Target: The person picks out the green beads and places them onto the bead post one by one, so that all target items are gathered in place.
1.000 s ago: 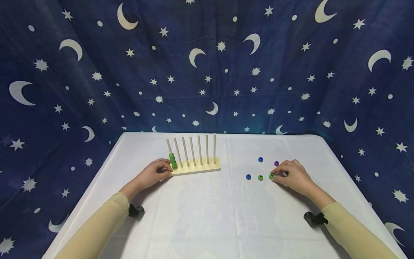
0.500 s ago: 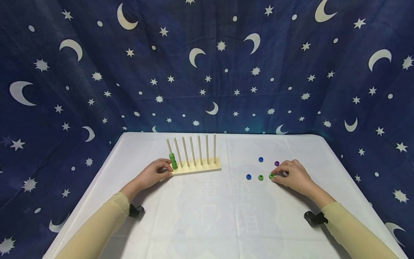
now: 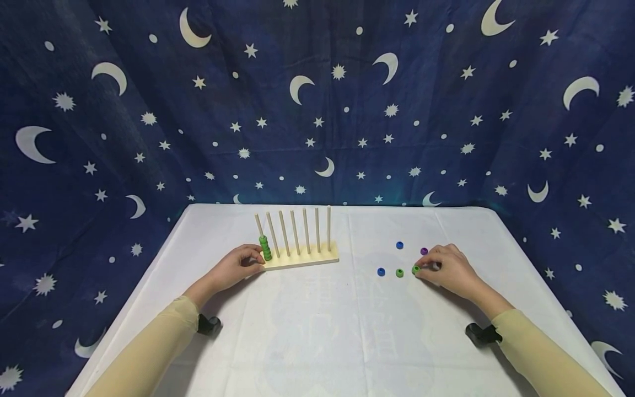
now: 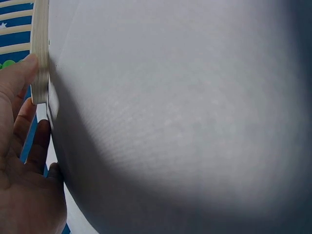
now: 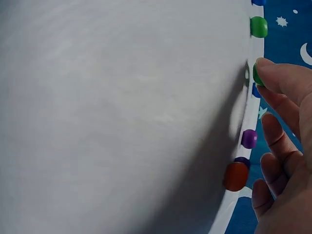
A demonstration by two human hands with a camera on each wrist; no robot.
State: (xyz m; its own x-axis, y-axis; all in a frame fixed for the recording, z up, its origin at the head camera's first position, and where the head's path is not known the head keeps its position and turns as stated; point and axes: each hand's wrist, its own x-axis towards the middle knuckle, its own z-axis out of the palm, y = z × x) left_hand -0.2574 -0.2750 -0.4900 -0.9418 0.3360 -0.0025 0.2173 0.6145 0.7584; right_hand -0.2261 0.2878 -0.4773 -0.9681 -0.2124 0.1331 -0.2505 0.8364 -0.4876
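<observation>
At the left, my left hand (image 3: 237,267) grips the end of a wooden peg rack (image 3: 307,257). In the left wrist view, its thumb lies against the edge of the base (image 4: 40,73). Several green beads (image 3: 265,248) are stacked on the leftmost peg; the other pegs are bare. My right hand (image 3: 452,270) pinches a green bead (image 3: 415,270) between thumb and forefinger. In the right wrist view the thumb covers much of that bead (image 5: 257,76). Whether it touches the table I cannot tell.
Near the right hand lie another green bead (image 3: 399,273), two blue beads (image 3: 381,272) and a purple bead (image 3: 424,251). The right wrist view also has an orange bead (image 5: 236,176) with a dark purple one (image 5: 242,161) behind it. A starry blue cloth (image 3: 327,110) hangs behind the white table (image 3: 317,342).
</observation>
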